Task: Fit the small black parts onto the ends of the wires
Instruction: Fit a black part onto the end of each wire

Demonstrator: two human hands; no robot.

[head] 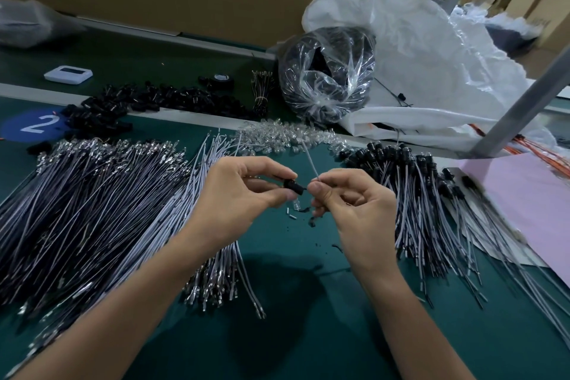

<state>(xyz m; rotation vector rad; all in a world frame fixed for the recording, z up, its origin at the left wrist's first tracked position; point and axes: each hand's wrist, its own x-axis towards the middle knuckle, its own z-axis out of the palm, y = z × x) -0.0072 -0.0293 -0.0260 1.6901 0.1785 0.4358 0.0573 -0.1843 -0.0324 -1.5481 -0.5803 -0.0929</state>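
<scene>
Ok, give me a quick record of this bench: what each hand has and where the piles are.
left hand: pinches a small black part
right hand: pinches a grey wire near its end
part and wire: close together; cannot tell if joined
bare wires: big pile at left
fitted wires: pile at right
loose black parts: row at the back
table: green top

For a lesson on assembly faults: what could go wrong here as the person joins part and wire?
The left hand pinches the small black plastic part while the right hand pinches the thin grey wire; misaligned, the wire end may bend. Either could slip into the loose scraps on the green mat.
</scene>
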